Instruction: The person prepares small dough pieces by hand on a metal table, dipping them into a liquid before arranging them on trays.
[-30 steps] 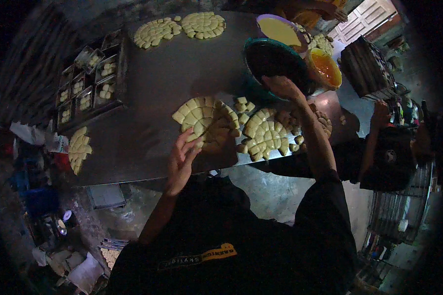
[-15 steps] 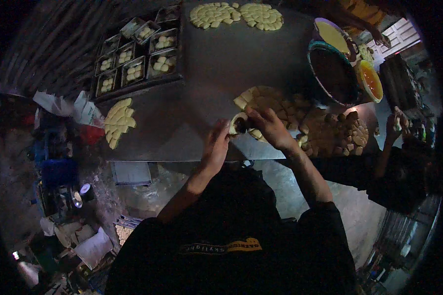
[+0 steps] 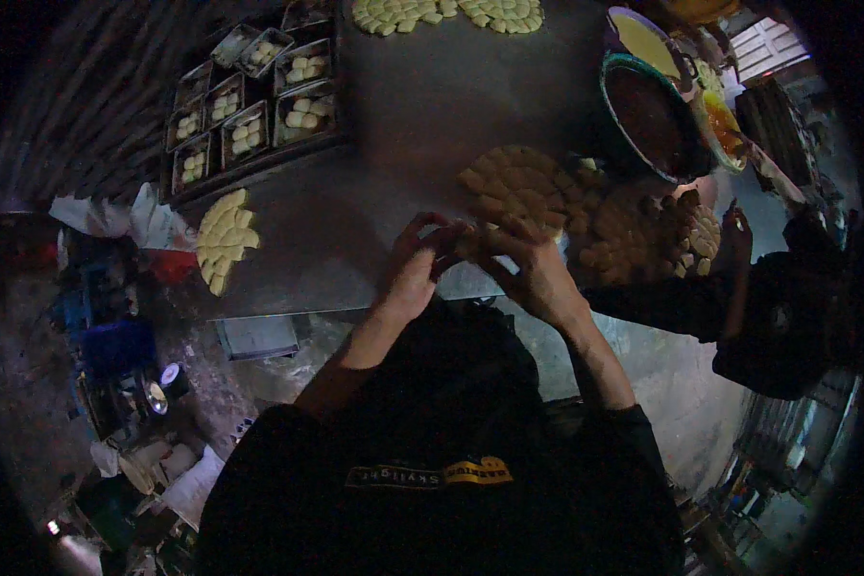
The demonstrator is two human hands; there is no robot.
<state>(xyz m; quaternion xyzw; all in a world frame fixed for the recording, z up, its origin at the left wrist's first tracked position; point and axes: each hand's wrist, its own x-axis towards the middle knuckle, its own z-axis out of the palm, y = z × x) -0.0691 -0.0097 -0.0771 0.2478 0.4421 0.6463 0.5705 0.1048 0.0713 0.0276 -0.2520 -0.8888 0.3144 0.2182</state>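
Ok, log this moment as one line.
left hand, right hand: holding small shadowed piece; beyond: cut dough; left: tins; right: teal-rimmed tub

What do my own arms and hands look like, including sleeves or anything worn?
Your left hand and right hand are gloveless. Black sleeves end near the elbows, leaving the forearms bare; no watch shows.

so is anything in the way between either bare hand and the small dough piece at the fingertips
Nothing visible: the bare left hand and bare right hand meet at the small dough piece, brownish in the shadow, one at each side. Much of it is covered, so its underside cannot be seen.
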